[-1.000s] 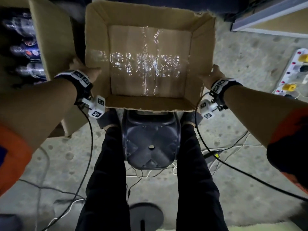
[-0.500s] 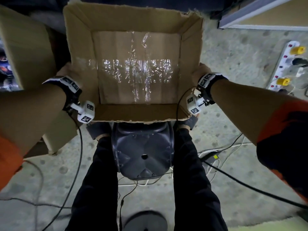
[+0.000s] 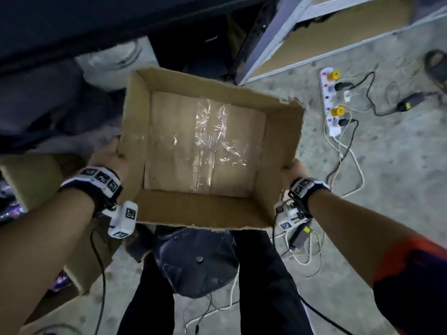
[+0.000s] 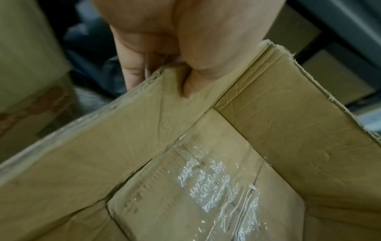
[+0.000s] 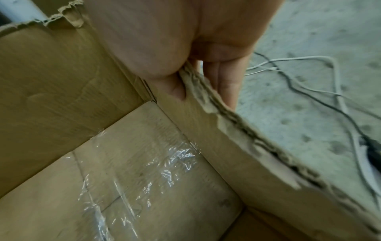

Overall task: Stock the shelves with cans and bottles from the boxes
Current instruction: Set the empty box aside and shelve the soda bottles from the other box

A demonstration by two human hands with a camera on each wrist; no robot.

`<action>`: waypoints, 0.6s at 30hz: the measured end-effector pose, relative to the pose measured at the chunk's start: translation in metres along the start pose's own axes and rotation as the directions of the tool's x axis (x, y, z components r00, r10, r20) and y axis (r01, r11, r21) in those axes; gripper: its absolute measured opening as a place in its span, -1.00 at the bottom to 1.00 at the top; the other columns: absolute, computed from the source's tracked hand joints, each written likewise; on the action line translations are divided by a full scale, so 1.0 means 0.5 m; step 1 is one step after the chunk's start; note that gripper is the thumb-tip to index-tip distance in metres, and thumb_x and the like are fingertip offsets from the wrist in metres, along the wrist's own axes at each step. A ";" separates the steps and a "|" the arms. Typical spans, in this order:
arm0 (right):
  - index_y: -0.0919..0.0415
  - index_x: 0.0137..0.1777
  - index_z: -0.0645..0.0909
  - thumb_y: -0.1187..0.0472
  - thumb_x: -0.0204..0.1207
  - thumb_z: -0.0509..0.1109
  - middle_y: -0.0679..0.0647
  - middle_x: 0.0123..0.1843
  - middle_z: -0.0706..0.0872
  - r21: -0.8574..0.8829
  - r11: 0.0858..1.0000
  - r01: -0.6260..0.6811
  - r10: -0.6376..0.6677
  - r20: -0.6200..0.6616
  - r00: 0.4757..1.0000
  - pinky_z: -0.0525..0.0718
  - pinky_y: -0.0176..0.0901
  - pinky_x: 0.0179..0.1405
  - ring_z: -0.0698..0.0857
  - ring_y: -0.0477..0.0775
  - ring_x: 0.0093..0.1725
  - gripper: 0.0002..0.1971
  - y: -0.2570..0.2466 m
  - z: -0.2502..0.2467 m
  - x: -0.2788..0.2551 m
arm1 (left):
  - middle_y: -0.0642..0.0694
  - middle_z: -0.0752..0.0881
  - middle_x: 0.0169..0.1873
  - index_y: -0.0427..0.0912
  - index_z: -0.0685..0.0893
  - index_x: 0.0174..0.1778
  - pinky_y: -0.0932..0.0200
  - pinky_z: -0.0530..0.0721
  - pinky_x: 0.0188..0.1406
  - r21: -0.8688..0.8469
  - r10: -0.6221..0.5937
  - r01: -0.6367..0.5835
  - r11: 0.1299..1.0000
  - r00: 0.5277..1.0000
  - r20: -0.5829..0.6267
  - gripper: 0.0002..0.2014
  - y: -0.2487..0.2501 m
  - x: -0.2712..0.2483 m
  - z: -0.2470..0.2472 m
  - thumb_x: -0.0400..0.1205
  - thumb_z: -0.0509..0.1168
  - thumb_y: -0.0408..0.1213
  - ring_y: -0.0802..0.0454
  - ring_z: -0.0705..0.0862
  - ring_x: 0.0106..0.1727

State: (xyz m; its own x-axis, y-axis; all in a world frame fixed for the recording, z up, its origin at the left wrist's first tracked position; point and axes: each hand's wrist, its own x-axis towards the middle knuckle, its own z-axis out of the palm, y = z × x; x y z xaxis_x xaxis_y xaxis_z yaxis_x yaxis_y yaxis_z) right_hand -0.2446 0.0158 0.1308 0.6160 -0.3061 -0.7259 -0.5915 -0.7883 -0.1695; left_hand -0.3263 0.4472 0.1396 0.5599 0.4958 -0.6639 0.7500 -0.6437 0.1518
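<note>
Head view: an open cardboard box [image 3: 208, 151] is held up in front of the person, over the knees and a dark stool [image 3: 196, 259], turned a little so its far right corner points toward the power strip [image 3: 332, 102] on the concrete floor [image 3: 387, 165]. Nothing lies in the box; wrinkled clear tape [image 3: 212, 143] crosses its bottom flaps. The left hand [image 3: 108, 157] grips the left wall near its far end; the right hand [image 3: 294, 171] grips the right wall near its near end. Each wrist carries a strap with a white camera block. A second box [image 3: 36, 180] stands at the far left, with dim shapes beside it too blurred to name. A pale shelf frame [image 3: 290, 27] runs across the upper right. White and black cables [image 3: 348, 165] trail over the floor right of the box.

Left wrist view: the left hand [image 4: 185, 40] pinches the rim of the box [image 4: 288, 127], the thumb [image 4: 195, 84] pressed flat on the inside of the wall by a corner, the fingers [image 4: 132, 71] curled down the outside. The tape [image 4: 216, 187] shines on the bottom.

Right wrist view: the right hand [image 5: 185, 35] clamps the torn rim of the box [image 5: 237, 154], thumb [image 5: 175, 88] inside, fingers [image 5: 224, 81] straight down the outer face. Tape [image 5: 164, 163] glints below; cables [image 5: 309, 81] lie on the floor [image 5: 329, 40] beyond.
</note>
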 end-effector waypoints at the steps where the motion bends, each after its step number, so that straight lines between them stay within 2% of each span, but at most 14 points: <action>1: 0.27 0.35 0.58 0.28 0.68 0.28 0.12 0.10 0.65 0.012 0.999 -0.036 0.036 -0.004 0.999 0.48 -0.13 0.05 0.67 0.16 0.26 -0.72 0.024 -0.020 -0.008 | -0.48 0.63 0.32 -0.34 0.54 0.47 -0.21 0.55 0.25 0.016 0.077 -0.077 0.997 0.997 0.000 -0.62 0.035 -0.004 -0.005 0.72 0.25 -0.39 -0.48 0.60 0.32; 3: 0.32 0.36 0.58 0.31 0.69 0.27 0.13 0.07 0.61 0.045 0.992 -0.116 0.116 0.000 0.993 0.43 -0.16 0.04 0.65 0.19 0.28 -0.72 0.094 -0.052 -0.022 | -0.38 0.62 0.33 -0.16 0.55 0.41 -0.17 0.53 0.19 0.049 0.207 -0.207 0.977 0.978 0.006 -0.67 0.116 -0.015 -0.007 0.73 0.17 -0.24 -0.43 0.59 0.28; 5: 0.31 0.35 0.61 0.29 0.68 0.28 0.20 0.13 0.73 0.115 0.976 -0.185 0.189 -0.024 0.982 0.47 -0.15 0.01 0.70 0.25 0.27 -0.71 0.154 -0.073 -0.017 | -0.29 0.63 0.33 -0.05 0.59 0.33 -0.10 0.53 0.21 0.042 0.293 -0.294 0.955 0.956 0.026 -0.69 0.194 -0.022 0.005 0.72 0.12 -0.11 -0.36 0.59 0.28; 7: 0.30 0.32 0.65 0.27 0.66 0.30 0.30 0.17 0.78 0.178 0.946 -0.269 0.278 -0.026 0.960 0.51 -0.14 -0.01 0.74 0.32 0.22 -0.71 0.218 -0.086 0.001 | -0.21 0.67 0.29 0.03 0.62 0.29 -0.04 0.53 0.18 0.028 0.332 -0.334 0.942 0.942 0.054 -0.73 0.274 -0.026 0.027 0.75 0.14 -0.08 -0.29 0.62 0.24; 10: 0.25 0.28 0.69 0.21 0.57 0.34 0.28 0.07 0.81 0.280 0.888 -0.365 0.383 -0.013 0.924 0.67 -0.03 0.04 0.78 0.35 0.12 -0.68 0.324 -0.095 0.028 | -0.02 0.69 0.12 0.18 0.59 0.29 0.04 0.53 0.09 0.004 0.363 -0.366 0.931 0.926 0.106 -0.75 0.407 -0.027 0.077 0.73 0.14 -0.06 -0.13 0.61 0.05; 12: 0.21 0.29 0.67 0.18 0.52 0.33 0.27 0.04 0.82 0.349 0.834 -0.427 0.446 0.029 0.894 0.74 0.09 0.07 0.79 0.35 0.06 -0.64 0.388 -0.092 0.052 | 0.02 0.67 0.08 0.18 0.61 0.37 0.10 0.50 0.08 -0.012 0.401 -0.404 0.915 0.906 0.136 -0.69 0.495 -0.027 0.116 0.73 0.15 -0.11 -0.09 0.59 0.03; 14: 0.24 0.32 0.66 0.24 0.56 0.31 0.31 0.09 0.80 0.406 0.777 -0.480 0.503 0.056 0.862 0.73 0.07 0.05 0.77 0.37 0.07 -0.65 0.435 -0.095 0.072 | 0.02 0.66 0.04 0.16 0.62 0.39 0.11 0.49 0.06 0.020 0.450 -0.460 0.887 0.875 0.179 -0.68 0.586 -0.029 0.158 0.74 0.14 -0.10 -0.13 0.61 0.03; 18: 0.28 0.29 0.65 0.27 0.61 0.27 0.31 0.09 0.80 0.491 0.658 -0.571 0.574 0.163 0.802 0.68 0.02 -0.04 0.74 0.32 -0.01 -0.70 0.508 -0.103 0.103 | -0.10 0.64 -0.04 -0.09 0.69 0.29 0.08 0.48 0.01 0.153 0.528 -0.560 0.815 0.824 0.204 -0.76 0.740 -0.015 0.242 0.76 0.21 -0.21 -0.13 0.56 -0.05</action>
State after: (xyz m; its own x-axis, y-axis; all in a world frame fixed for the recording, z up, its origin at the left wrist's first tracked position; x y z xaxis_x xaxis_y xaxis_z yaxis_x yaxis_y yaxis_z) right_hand -0.3363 -0.2277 0.0844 0.0696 -0.6111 -0.7885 -0.9964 -0.0816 -0.0246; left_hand -0.0954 0.1346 0.1123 0.7857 -0.0502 -0.6166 0.2439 -0.8908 0.3833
